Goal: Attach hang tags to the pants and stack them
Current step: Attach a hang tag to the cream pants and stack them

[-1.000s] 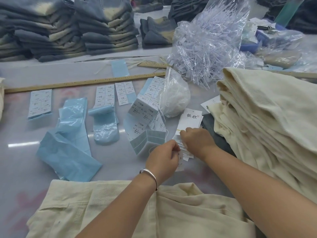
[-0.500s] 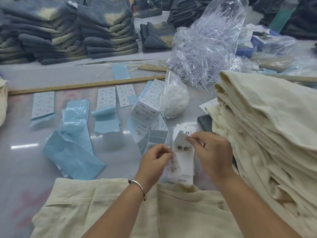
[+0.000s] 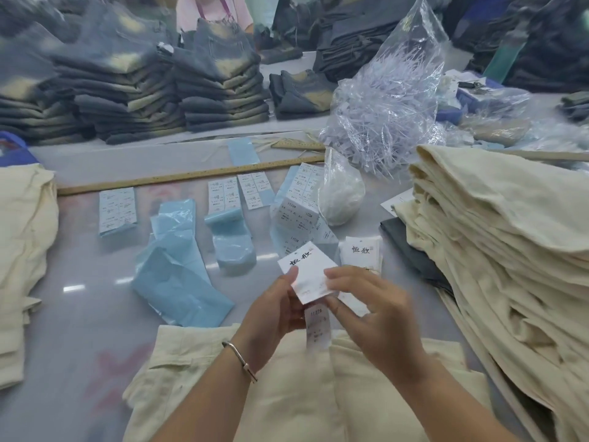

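Both hands, left (image 3: 274,311) and right (image 3: 373,317), pinched a tag (image 3: 307,271) above cream pants (image 3: 255,387) at the table's (image 3: 79,314) near edge; folded jeans (image 3: 143,90) lined its far edge.

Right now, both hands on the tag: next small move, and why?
Probably press the sticker onto the tag. The left hand and right hand pinch the tag above the pants, and the sticker hangs loose below it in the left hand. No fastener is in either hand, so tagging the pants looks a step away.
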Action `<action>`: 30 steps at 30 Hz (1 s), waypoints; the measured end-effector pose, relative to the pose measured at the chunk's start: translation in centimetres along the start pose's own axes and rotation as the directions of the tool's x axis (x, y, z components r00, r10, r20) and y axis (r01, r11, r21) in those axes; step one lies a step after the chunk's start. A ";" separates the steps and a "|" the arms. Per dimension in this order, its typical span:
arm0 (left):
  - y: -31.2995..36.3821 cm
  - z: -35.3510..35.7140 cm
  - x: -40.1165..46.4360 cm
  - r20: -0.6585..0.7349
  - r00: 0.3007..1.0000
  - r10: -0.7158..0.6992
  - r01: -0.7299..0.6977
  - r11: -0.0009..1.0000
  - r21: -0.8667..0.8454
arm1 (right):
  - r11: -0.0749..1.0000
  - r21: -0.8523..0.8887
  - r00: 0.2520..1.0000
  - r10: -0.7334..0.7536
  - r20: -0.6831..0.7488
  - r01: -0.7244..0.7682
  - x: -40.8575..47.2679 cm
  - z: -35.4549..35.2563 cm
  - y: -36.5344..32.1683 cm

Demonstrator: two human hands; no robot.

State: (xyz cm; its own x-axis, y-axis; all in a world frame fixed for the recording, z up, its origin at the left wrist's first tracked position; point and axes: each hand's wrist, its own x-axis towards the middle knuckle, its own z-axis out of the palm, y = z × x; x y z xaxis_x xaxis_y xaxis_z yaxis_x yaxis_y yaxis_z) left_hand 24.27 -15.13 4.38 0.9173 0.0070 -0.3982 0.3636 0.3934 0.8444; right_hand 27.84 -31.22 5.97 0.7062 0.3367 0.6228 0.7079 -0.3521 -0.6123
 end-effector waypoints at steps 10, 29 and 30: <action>-0.7 -4.4 -5.1 -0.130 0.991 0.022 0.002 0.984 0.180 | 0.600 -0.659 0.736 0.669 0.104 -0.452 -2.9 2.3 2.9; -1.1 -2.9 -7.0 -0.052 0.976 0.213 -0.158 0.848 0.505 | 0.707 0.119 0.705 0.647 0.291 -0.697 1.6 1.9 3.4; -1.2 -2.9 -7.1 -0.038 0.980 0.197 -0.151 0.849 0.506 | 0.571 0.420 0.709 0.565 0.422 -0.705 1.8 1.5 1.5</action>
State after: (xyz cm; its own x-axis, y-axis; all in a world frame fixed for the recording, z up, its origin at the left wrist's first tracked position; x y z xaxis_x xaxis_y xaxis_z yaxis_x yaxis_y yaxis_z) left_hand 16.85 -13.01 5.11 0.9640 0.1197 -0.2374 0.2525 -0.1326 0.9585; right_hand 30.22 -29.81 5.39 0.9063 0.4082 -0.1100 -0.0885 -0.0712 -0.9935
